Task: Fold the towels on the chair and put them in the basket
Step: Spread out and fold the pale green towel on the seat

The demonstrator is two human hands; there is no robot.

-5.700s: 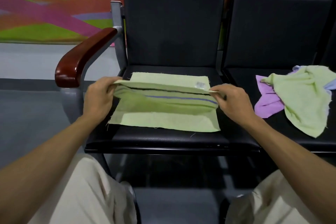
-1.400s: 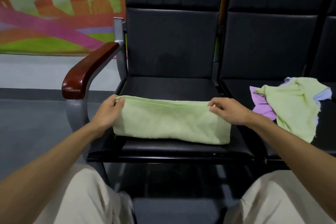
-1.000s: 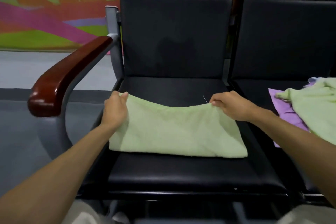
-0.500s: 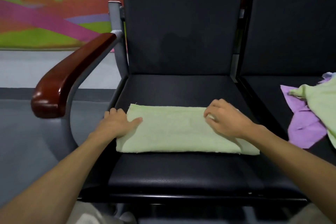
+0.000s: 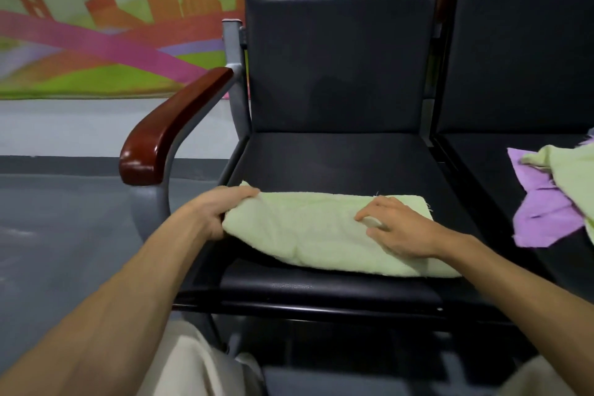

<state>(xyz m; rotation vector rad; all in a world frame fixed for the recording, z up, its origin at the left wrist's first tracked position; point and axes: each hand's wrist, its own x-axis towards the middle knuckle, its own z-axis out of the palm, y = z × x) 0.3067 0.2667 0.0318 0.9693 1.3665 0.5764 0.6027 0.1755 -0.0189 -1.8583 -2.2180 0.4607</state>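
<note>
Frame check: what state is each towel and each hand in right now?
folded green towel, folded into a strip on the chair seat, left end lifted.
left hand, grips the towel's left end.
right hand, fingers spread, pressing on the towel.
purple towel, unfolded, on the next seat.
second green towel, crumpled, partly over the purple towel.

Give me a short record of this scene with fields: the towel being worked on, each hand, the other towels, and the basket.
Towel in work: folded green towel, lying across the front of the black chair seat
Left hand: grips the towel's left end, which is raised off the seat
Right hand: rests on the towel's right part with fingers bent; whether it pinches cannot be told
Unfolded: purple towel and second green towel, heaped on the neighbouring seat
Basket: not in view
</note>
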